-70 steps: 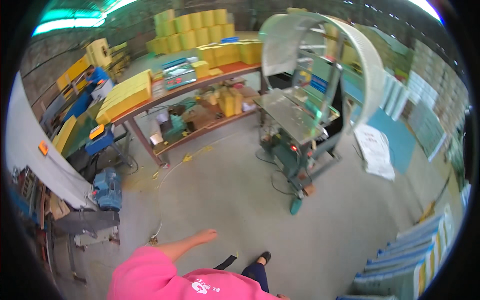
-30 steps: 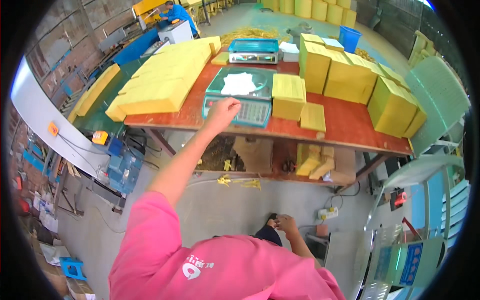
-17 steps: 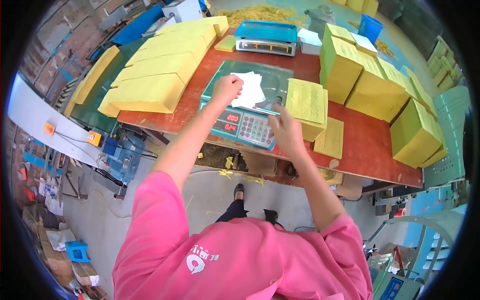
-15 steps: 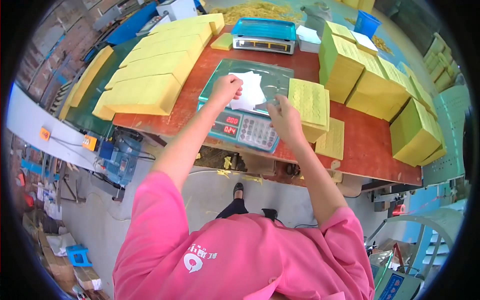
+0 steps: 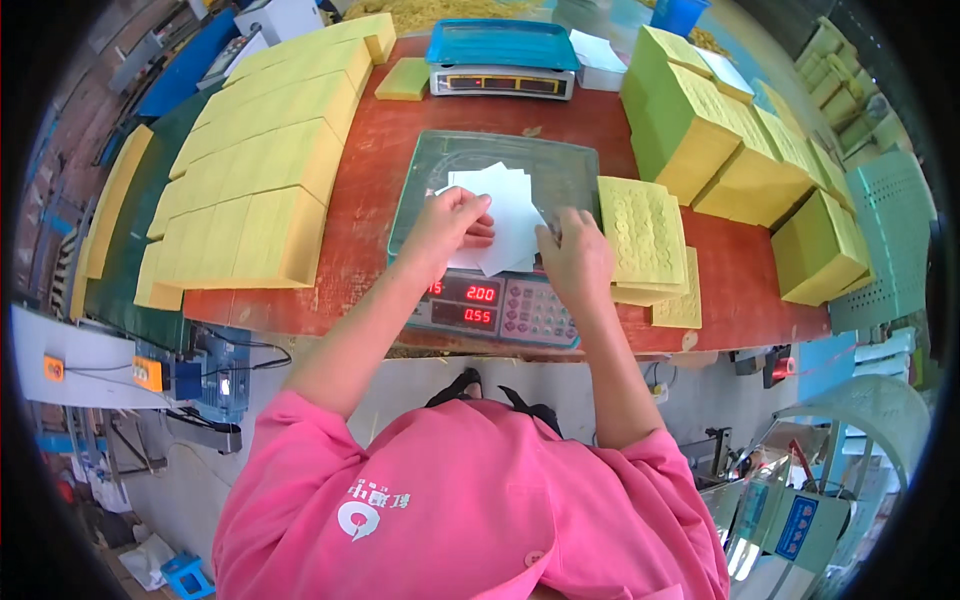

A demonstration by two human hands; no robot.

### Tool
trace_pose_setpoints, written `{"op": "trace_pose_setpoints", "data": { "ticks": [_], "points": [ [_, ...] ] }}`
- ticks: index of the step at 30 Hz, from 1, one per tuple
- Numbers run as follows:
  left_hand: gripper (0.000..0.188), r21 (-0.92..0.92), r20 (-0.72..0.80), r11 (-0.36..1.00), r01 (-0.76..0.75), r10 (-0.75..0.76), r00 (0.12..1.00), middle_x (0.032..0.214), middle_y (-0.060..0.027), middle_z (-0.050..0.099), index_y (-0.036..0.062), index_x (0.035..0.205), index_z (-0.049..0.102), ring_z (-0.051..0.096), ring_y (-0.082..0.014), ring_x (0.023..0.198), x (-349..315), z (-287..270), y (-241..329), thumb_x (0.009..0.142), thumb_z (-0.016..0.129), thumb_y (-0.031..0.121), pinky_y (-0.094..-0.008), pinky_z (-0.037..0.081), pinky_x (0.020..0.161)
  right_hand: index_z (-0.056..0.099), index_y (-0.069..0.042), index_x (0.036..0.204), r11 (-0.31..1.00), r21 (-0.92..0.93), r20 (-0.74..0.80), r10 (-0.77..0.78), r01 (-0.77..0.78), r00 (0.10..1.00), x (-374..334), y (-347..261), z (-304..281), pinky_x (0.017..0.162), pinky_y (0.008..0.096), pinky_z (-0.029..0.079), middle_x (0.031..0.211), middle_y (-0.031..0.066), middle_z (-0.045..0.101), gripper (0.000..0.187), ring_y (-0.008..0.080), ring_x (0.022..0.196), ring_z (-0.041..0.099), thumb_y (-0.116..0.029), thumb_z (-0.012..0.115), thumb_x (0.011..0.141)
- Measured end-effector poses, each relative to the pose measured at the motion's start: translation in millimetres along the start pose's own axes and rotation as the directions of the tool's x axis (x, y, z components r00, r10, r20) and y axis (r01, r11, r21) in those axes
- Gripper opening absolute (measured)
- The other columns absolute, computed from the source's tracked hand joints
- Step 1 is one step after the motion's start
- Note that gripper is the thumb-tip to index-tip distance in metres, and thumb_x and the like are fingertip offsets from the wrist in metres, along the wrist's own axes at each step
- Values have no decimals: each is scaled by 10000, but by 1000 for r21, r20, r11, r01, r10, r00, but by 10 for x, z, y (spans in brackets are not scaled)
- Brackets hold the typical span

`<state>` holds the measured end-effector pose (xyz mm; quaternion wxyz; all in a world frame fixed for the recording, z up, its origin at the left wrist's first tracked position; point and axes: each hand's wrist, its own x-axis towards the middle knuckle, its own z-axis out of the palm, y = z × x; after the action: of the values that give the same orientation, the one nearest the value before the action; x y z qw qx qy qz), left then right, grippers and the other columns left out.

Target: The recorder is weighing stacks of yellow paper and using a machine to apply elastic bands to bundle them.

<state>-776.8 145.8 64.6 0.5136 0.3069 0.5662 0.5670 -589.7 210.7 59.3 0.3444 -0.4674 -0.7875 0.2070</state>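
Several loose white paper sheets [image 5: 508,215] lie overlapping on the clear tray of a teal weighing scale [image 5: 540,318], whose red digits are lit. Over the left part of the sheets is my left hand [image 5: 450,232], with fingers curled in toward the thumb. At their right edge my right hand [image 5: 580,252] has thumb and forefinger brought together beside a paper corner. What either hand pinches, if anything, is too small to make out. Close to the right hand stands a stack of yellow embossed paper [image 5: 643,230], with a thinner yellow piece [image 5: 680,300] beside it.
Long rows of yellow paper stacks [image 5: 245,235] line the table's left side. Taller stacks [image 5: 680,125] stand at the right. A second scale [image 5: 500,60] with a blue tray sits behind, next to a white paper pile [image 5: 597,62]. The red table [image 5: 360,215] has its edge close to me.
The whole view has shifted, bringing the front scale lower. More white paper shows on its tray, and the red readout has changed. My left hand has opened slightly from a tighter curl.
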Motion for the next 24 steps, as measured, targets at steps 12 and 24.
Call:
{"op": "trace_pose_setpoints", "data": {
  "ticks": [12, 24],
  "points": [
    [307, -155, 15, 986, 61, -60, 998, 972, -91, 605, 35, 1025, 554, 615, -161, 868, 15, -24, 25, 911, 647, 305, -317, 539, 769, 607, 0, 863, 866, 294, 31, -431, 404, 902, -126, -501, 29, 704, 354, 505, 892, 137, 638, 96, 305, 757, 627, -21, 663, 788],
    [505, 262, -136, 952, -157, 198, 971, 923, -35, 593, 29, 1420, 395, 498, -75, 781, -43, 85, -17, 936, 533, 63, -246, 442, 696, 690, -38, 969, 992, -109, -27, -60, 56, 998, 146, -93, 286, 722, 379, 485, 871, 115, 621, 189, 291, 783, 614, -165, 628, 843]
  ]
}}
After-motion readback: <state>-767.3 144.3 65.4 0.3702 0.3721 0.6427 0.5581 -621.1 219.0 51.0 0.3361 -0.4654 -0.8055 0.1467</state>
